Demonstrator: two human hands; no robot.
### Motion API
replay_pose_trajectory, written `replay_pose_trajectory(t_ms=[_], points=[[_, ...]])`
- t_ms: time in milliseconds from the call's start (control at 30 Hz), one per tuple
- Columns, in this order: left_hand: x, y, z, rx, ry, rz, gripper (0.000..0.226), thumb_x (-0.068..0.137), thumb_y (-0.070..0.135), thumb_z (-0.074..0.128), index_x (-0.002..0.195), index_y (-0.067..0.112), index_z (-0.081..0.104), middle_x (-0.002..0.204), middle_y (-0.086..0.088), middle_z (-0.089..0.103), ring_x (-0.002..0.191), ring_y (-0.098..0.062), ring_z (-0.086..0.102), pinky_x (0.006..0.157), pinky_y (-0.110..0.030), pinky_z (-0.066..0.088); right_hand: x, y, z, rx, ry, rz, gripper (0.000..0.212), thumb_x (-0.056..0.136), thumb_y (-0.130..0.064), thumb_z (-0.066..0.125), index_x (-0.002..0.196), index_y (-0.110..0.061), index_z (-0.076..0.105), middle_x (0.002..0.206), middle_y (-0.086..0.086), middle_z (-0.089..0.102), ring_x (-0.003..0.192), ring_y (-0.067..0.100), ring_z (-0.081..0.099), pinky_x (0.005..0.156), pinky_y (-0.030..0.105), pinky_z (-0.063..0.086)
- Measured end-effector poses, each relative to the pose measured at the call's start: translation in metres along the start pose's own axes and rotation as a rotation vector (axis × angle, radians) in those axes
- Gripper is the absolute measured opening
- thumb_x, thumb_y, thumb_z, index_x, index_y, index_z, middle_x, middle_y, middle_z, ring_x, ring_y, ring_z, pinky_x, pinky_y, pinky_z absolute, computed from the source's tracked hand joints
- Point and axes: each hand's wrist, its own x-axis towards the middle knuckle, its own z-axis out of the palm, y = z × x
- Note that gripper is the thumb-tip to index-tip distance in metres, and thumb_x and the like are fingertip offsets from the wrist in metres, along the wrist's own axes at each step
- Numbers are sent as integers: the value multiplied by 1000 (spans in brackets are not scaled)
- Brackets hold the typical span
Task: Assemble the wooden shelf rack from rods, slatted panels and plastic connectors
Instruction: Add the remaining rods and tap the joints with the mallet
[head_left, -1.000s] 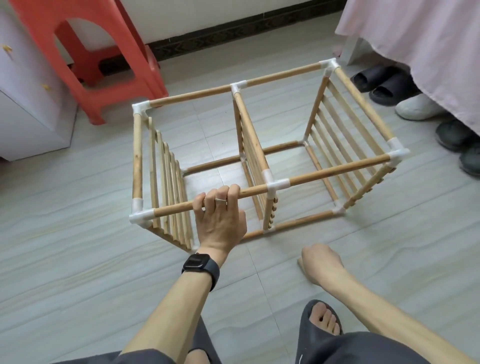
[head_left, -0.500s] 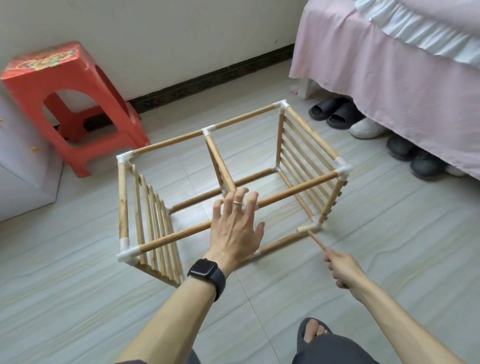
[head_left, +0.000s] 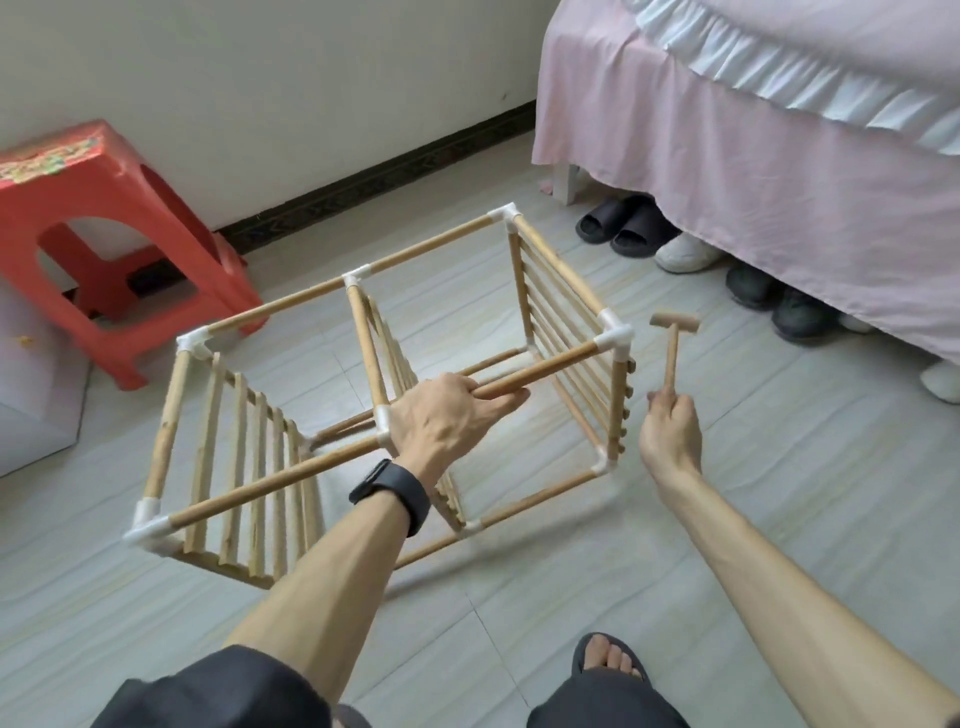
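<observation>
Your left hand (head_left: 452, 415) is lying over the near top rod (head_left: 260, 487) of the rack (head_left: 278, 306), just right of the middle white connector. Its fingers (head_left: 511, 399) are stretching almost straight along the rod toward the right, close together and only slightly bent. Your hand is hiding whether the thumb is hooking underneath. A dark watch (head_left: 395, 491) is sitting on that wrist.

Your right hand (head_left: 670, 431) is hovering just right of the rack's right end, apart from it. Its fingers (head_left: 675, 405) are curling tight round the bottom of a small wooden mallet (head_left: 672, 358), holding it upright with the head on top.

The rack is lying on its side on the pale tiled floor (head_left: 779, 519). Its three slatted panels (head_left: 235, 457) are standing on edge at the left, middle and right, and white plastic connectors (head_left: 615, 338) are joining the rods at the corners.

A red plastic stool (head_left: 104, 208) is standing far left by the wall (head_left: 311, 78), with a white cabinet (head_left: 31, 405) at the left edge. A bed (head_left: 753, 182) with a pink skirt is filling the far right, and shoes (head_left: 631, 228) are lining up beneath it. Your foot in a dark slipper (head_left: 608, 657) is showing at the near edge.
</observation>
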Motion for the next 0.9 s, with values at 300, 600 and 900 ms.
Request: replay_pose_trajectory(t_ms=[300,600,900], points=[[-38,-37,-74,-510,174,-35,82,57,100,52,64,21,73,45,10,45,43,-9,44,45,-24,33,-39,-135,17,125,-35,-490,33,108,-42,26,103,-17,47,93,7,67,84,14,66,64,24,44],[-64,-91,-96,-748,341,-217,64,66,85,63,51,23,58,39,14,38,36,-4,34,46,-25,29,-113,-225,54,-86,-22,-934,22,111,-27,33,95,-14,42,95,5,44,70,8,41,73,29,42],[-51,-121,-93,-788,366,-400,45,86,44,66,55,25,39,39,15,39,38,-4,38,49,-26,36,-156,-261,94,-200,72,-1192,32,108,-27,37,99,-3,56,106,17,52,70,20,45,72,39,37]])
